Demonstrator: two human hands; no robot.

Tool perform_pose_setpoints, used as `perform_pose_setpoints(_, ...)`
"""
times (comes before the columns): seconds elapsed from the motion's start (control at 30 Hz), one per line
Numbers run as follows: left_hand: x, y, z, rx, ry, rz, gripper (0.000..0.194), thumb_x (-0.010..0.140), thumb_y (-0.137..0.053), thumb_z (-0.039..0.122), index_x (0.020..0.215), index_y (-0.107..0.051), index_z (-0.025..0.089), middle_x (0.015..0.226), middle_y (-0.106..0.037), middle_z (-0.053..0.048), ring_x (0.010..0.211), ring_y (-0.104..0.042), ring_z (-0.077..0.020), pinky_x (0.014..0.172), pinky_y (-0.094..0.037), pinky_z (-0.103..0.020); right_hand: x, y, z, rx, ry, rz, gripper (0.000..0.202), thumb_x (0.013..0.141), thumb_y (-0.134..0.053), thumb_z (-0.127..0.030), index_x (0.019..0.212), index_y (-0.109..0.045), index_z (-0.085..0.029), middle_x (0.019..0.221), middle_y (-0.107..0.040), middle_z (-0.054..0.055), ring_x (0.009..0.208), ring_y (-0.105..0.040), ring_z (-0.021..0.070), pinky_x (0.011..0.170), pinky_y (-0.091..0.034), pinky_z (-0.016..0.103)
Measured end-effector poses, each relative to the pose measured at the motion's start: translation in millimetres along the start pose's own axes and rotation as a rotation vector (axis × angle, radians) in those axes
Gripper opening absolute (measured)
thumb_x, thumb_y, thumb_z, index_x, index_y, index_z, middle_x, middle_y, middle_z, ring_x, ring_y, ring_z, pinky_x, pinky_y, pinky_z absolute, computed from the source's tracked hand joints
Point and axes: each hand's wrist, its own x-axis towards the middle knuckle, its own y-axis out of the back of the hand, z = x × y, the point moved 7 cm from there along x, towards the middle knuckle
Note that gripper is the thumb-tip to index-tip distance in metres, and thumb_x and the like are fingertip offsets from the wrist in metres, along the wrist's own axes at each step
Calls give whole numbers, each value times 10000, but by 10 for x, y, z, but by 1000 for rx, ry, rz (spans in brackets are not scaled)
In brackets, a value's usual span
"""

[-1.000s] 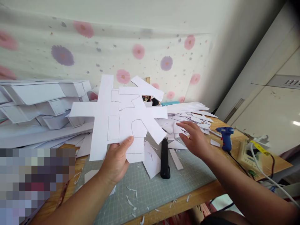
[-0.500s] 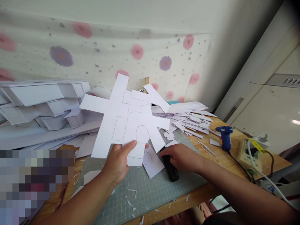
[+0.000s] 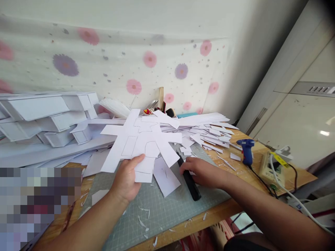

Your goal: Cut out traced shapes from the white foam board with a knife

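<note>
My left hand (image 3: 128, 177) pinches the lower tab of a white foam board cut-out (image 3: 140, 139), thumb on top and fingers underneath. The cut-out has several arms and pencilled outlines, and it is held tilted above the green cutting mat (image 3: 167, 216). Beside it, my right hand (image 3: 200, 170) has its fingers curled on a black utility knife (image 3: 190, 184) that lies slanted on the mat; part of the grip is hidden. Between the hands a loose white board piece (image 3: 166, 177) rests on the mat.
White board offcuts (image 3: 214, 134) are heaped at the back right. A blue glue gun (image 3: 246, 150) and a power strip (image 3: 270, 169) with cords stand on the right. Folded white board structures (image 3: 52, 120) fill the back left. Thin shavings (image 3: 142, 221) litter the mat's front.
My left hand has lowered the cut-out and tipped it flatter, uncovering things behind it. My right hand has shifted slightly along the knife, whose narrow front end now shows.
</note>
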Motion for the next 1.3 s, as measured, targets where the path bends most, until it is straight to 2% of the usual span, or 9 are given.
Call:
perform_pose_setpoints(0.17, -201, -33, -120, 1, 101, 31, 193, 695, -691, 105, 885, -717, 119, 736, -732, -52, 512, -630, -168, 472, -508, -256, -172, 380, 274, 103, -68, 540, 273, 752, -556, -52, 968, -635, -199, 884, -616, 42, 781, -581, 158, 725, -462, 270)
perform_pose_setpoints(0.3, -504, 41, -289, 59, 222, 53, 200, 719, -710, 110, 919, -714, 103, 751, -736, -62, 501, -614, -149, 487, -511, -243, -512, 587, 589, 364, -210, 975, 233, 771, -676, -311, 952, -621, -175, 732, -609, 11, 578, -528, 128, 532, -424, 247)
perform_pose_setpoints(0.43, -763, 161, -511, 62, 352, 119, 218, 762, -707, 115, 980, -695, 113, 832, -747, -79, 595, -662, -160, 518, -522, -227, -779, 643, 608, 532, -206, 1234, 339, 742, -735, -437, 902, -617, -162, 556, -530, -32, 433, -446, 106, 419, -370, 244)
perform_pose_setpoints(0.6, -898, 213, -611, 5, 459, 108, 313, 770, -724, 153, 1074, -654, 121, 926, -744, -112, 687, -710, -241, 615, -588, -328, -819, 652, 363, 479, -72, 1207, 283, 750, -749, -415, 833, -572, -210, 573, -559, -12, 470, -513, 144, 447, -426, 282)
perform_pose_setpoints(0.7, -913, 216, -543, -96, 425, 0, 472, 739, -741, 98, 1189, -607, 153, 1086, -715, -111, 889, -711, -272, 753, -594, -329, -805, 647, 301, 478, -51, 1199, 257, 732, -768, -389, 821, -604, -214, 569, -574, -5, 491, -536, 156, 462, -435, 291)
perform_pose_setpoints(0.87, -819, 201, -518, -157, 316, -91, 629, 783, -685, 53, 1357, -477, 204, 1260, -636, -114, 1111, -630, -274, 878, -556, -309, -623, 563, 404, 842, -35, 1102, 290, 737, -772, -328, 967, -676, -179, 538, -570, -29, 453, -545, 136, 441, -428, 266)
perform_pose_setpoints(1.0, -712, 204, -539, -70, 241, 36, 603, 821, -621, 32, 1378, -445, 183, 1204, -662, -119, 1099, -636, -242, 888, -544, -317, -494, 516, 462, 1030, -30, 1081, 225, 701, -792, -315, 808, -676, -154, 496, -523, -40, 423, -503, 113, 432, -410, 257)
perform_pose_setpoints(1.17, -925, 294, -564, 104, 430, -147, 536, 828, -699, 280, 1308, -481, 183, 1201, -654, -116, 1054, -650, -244, 874, -532, -331, -385, 381, 495, 1300, -153, 1045, 273, 617, -820, -300, 747, -619, -169, 527, -498, -60, 395, -424, 72, 361, -364, 215)
perform_pose_setpoints(1.3, -1129, 556, -554, 486, 568, -277, 569, 804, -648, 533, 1236, -517, 188, 941, -706, -88, 678, -683, -196, 572, -526, -281, -309, 272, 498, 1417, -225, 1008, 305, 607, -821, -312, 815, -670, -148, 529, -492, -57, 419, -414, 63, 352, -361, 193)
